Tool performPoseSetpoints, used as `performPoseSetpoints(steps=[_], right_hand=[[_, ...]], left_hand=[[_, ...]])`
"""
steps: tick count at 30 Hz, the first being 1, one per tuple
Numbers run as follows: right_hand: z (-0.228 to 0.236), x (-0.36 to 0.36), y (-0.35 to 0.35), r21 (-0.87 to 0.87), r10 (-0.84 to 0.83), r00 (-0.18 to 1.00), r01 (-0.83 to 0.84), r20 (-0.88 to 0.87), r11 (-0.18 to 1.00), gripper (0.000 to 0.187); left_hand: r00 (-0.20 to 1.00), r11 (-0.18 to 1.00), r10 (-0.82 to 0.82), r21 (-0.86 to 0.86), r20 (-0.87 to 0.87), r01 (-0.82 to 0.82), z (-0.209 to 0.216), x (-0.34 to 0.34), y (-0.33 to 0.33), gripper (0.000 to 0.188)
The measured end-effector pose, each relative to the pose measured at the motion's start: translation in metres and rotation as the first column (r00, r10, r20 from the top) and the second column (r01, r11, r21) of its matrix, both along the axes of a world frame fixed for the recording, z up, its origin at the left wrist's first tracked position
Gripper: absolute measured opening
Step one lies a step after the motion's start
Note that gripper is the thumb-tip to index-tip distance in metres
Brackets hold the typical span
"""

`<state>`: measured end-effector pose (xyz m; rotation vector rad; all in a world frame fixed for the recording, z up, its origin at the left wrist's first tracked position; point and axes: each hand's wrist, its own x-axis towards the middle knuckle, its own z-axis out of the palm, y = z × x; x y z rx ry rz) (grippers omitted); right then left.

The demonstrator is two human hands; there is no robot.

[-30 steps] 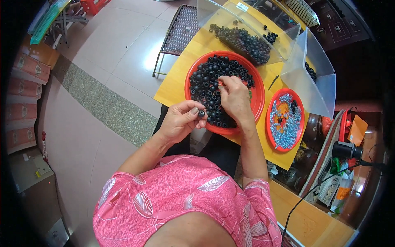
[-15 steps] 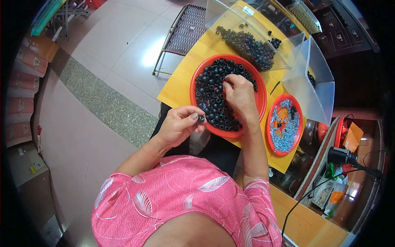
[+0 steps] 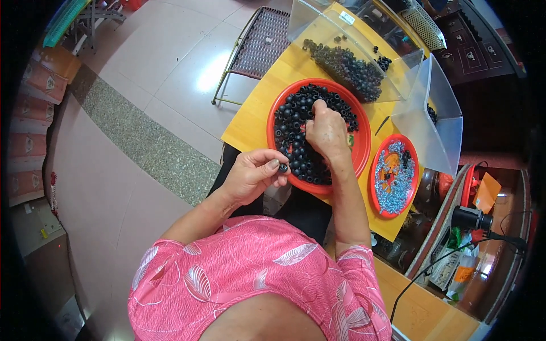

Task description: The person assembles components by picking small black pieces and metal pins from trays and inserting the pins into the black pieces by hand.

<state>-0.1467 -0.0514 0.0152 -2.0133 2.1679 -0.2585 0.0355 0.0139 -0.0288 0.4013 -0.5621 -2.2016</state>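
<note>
Between the thumb and fingers of my left hand (image 3: 250, 175) is a small round black part with a hole in its end (image 3: 283, 168), held just over the near left rim of a red basin (image 3: 362, 150). A heap of similar black hollow parts (image 3: 293, 111) fills much of that basin. My right hand (image 3: 328, 132) reaches into the heap with its fingers curled down. The back of the hand hides the fingertips, so whatever they pinch does not show.
Right of the basin, a red plate (image 3: 373, 190) holds small clear-blue pieces (image 3: 392, 199). Behind stand a transparent bin with black parts (image 3: 347, 71) and another clear bin (image 3: 429, 122). A thin dark tool (image 3: 381, 124) lies on the yellow table (image 3: 244, 128). A woven stool (image 3: 261, 42) stands beyond.
My right hand has shifted slightly within the basin, and its fingers are curled further under. My left hand keeps its black part, nearly in the same place.
</note>
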Motion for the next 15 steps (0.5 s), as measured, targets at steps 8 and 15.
performPoseSetpoints(steps=[8,15], right_hand=[[0.010,-0.029,0.046,0.130,-0.142,0.465,0.058,0.874,0.990,0.018],[0.012,-0.031,0.092,0.244,-0.218,-0.188,0.132,0.958,0.961,0.017]], left_hand=[[1.000,0.997,-0.007,0.073,-0.002,0.008,0.009,-0.002,-0.002,0.018],[0.992,0.984,-0.112,0.136,-0.056,0.118,0.019,-0.015,-0.005,0.022]])
